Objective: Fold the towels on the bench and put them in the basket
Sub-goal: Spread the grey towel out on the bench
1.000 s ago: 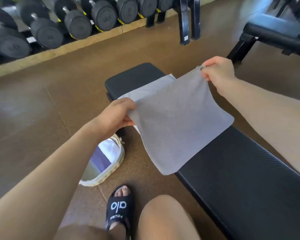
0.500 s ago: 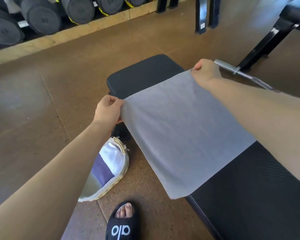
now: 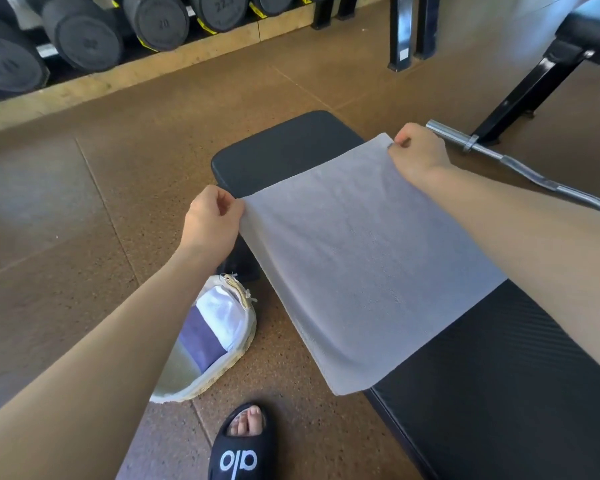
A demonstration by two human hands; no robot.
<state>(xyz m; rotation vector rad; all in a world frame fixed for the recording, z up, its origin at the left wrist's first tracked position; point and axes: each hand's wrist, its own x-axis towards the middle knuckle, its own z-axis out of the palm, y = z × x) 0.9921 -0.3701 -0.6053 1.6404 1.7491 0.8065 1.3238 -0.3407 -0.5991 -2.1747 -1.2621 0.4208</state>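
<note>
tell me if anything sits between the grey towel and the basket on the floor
Nothing visible does. The grey towel is pinched at its far corners by the left hand and right hand, spread over the bench. The basket sits on the floor just left of the bench, with only bare floor between.

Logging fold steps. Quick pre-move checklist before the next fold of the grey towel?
1. Left hand pinches the near-left corner of the grey towel: ok.
2. Right hand pinches the far corner: ok.
3. Top edge taut between the hands, no visible wrinkles: ok.
4. Towel fully supported by the bench: not ok, its lower left part overhangs the bench edge.
5. Basket on the floor beside the bench, opening unobstructed: ok.
6. Room left in the basket: cannot tell; the left arm hides part of it.
</note>
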